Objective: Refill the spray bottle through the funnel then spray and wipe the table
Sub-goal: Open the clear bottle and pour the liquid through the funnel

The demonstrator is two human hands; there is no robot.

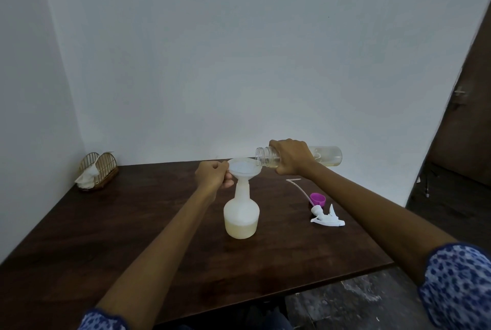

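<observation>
My left hand pinches the rim of the funnel, which sits in the neck of the spray bottle just below that hand. My right hand grips a clear bottle on its side, mouth at the funnel. The sprayer head and purple cap lie below my right hand.

The left hand pinches the rim of the white funnel, which sits in the neck of the spray bottle on the table. The right hand holds a clear bottle tilted sideways, its mouth over the funnel. The trigger head and a purple cap lie to the right.
</observation>
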